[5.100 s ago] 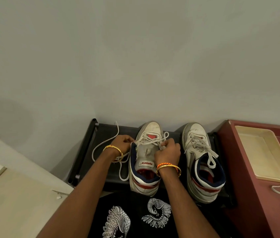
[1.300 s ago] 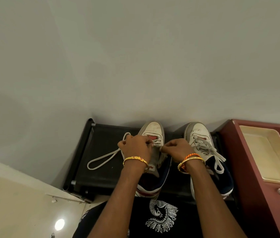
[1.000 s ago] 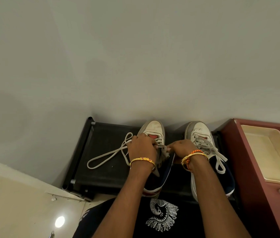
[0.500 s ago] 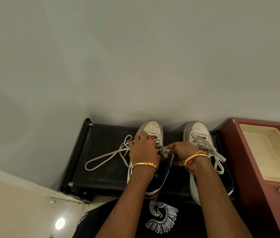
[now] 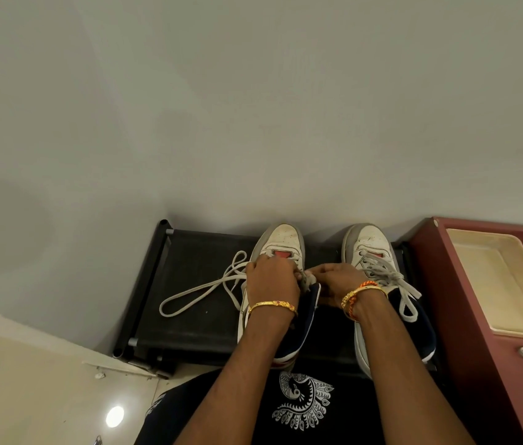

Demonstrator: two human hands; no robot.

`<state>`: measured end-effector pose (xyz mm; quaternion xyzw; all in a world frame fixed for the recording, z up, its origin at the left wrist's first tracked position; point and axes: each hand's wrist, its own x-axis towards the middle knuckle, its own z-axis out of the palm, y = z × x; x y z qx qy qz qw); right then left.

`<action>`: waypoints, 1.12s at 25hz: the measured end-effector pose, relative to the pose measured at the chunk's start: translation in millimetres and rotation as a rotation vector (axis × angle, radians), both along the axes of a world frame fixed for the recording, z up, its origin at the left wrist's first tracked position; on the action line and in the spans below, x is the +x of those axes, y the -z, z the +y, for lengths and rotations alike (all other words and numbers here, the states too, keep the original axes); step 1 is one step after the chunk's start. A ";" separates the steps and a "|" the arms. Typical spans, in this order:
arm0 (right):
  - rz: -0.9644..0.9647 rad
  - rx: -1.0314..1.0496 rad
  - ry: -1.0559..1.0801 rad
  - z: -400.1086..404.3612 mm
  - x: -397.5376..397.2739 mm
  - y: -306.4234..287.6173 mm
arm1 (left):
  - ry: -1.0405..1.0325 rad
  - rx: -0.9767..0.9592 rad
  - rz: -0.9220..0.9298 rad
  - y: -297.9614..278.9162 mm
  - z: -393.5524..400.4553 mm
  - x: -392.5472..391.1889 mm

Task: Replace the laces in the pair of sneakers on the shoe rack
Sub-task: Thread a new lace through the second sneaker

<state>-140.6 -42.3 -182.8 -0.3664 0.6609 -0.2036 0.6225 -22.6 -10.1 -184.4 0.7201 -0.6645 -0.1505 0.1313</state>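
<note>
Left sneaker [image 5: 281,248] under left hand [image 5: 271,279], right hand [image 5: 334,279].

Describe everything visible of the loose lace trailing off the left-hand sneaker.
The loose lace is a flat, off-white cord, cloth by its look. It lies slack on the black shoe rack in a long loop with smaller loops near the left-hand sneaker. Its near end vanishes under the left hand, so the grip is hidden.

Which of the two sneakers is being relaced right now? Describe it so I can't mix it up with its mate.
Find the black shoe rack against the wall, beside the red cabinet. Two white sneakers stand on it, toes to the wall. It is the sneaker on the left, under both hands, with a long white lace trailing loose across the rack; the sneaker on the right is fully laced, with a bow.
</note>
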 end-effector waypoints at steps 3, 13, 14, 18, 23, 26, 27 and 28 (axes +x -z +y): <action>0.221 -0.153 -0.110 0.2 0.6 2.2 | -0.019 -0.156 0.281 -12.5 15.9 -4.1; 0.443 -0.920 0.165 16.4 6.1 -18.2 | 0.096 0.400 0.151 -0.8 39.7 -17.3; 0.432 -1.033 0.198 19.0 4.6 -31.4 | 0.092 0.402 0.158 -2.5 40.1 -17.1; 0.294 -1.414 0.305 39.4 1.7 -112.2 | 0.090 0.419 0.184 -6.7 41.2 -13.4; -0.269 -1.280 0.390 45.8 9.4 -143.8 | 0.069 0.427 0.222 -4.8 38.0 -11.6; -0.317 -0.855 0.411 31.0 12.6 -94.0 | 0.035 0.462 0.269 -0.5 34.3 -11.4; -0.115 -0.807 0.332 26.1 10.4 -68.7 | 0.028 0.459 0.287 0.6 33.7 -11.7; 0.080 -0.755 0.218 22.0 7.9 -42.8 | 0.026 0.451 0.301 1.5 33.7 -11.7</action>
